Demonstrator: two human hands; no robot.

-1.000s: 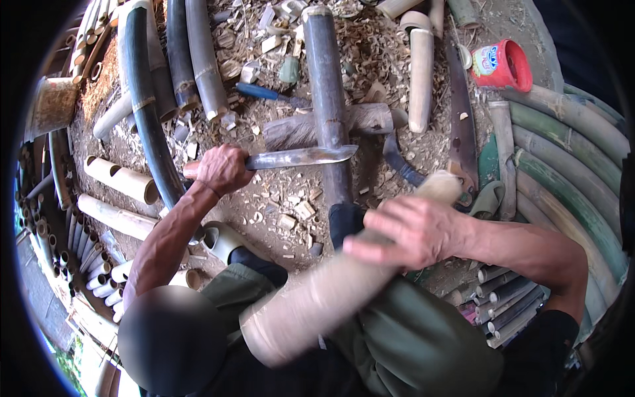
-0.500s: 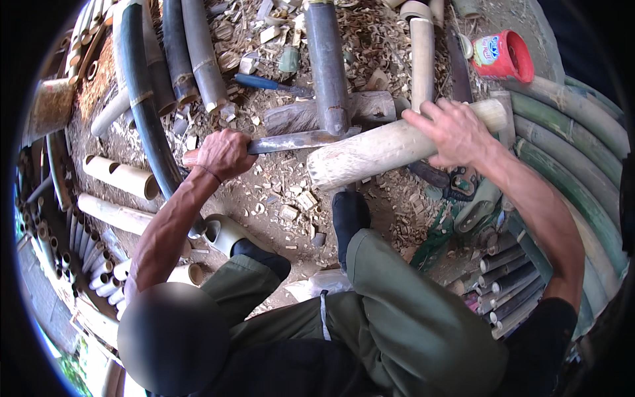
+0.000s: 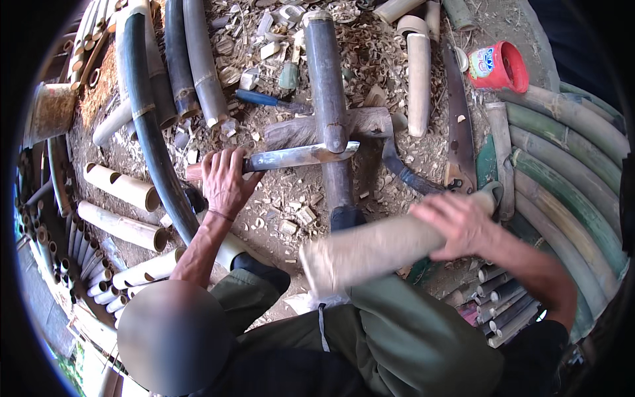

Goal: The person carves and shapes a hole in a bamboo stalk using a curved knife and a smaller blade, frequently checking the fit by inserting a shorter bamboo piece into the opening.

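Note:
My left hand (image 3: 226, 180) is closed over the handle of a machete (image 3: 291, 157), with the brown handle end showing beyond my fingers. Its broad blade points right and crosses a dark bamboo pole (image 3: 324, 73) near that pole's node. In my right hand (image 3: 456, 225), fingers wrapped over the top, is a thick pale bamboo section (image 3: 370, 255). It is tilted, its wider end toward my lap, above my knee, and blurred by motion. A weathered log (image 3: 291, 132) lies crosswise beneath the dark pole.
Wood chips and shavings cover the ground. A blue-handled tool (image 3: 258, 98) lies beyond the log. A dark curved blade tool (image 3: 410, 173) and a long dark blade (image 3: 460, 126) lie on the right, near a red tub (image 3: 499, 67). Bamboo poles (image 3: 562, 172) line both sides.
My right hand has drawn the pale bamboo section down toward my lap, uncovering the curved tool and more of the dark pole. The machete has shifted slightly nearer, still in my left hand.

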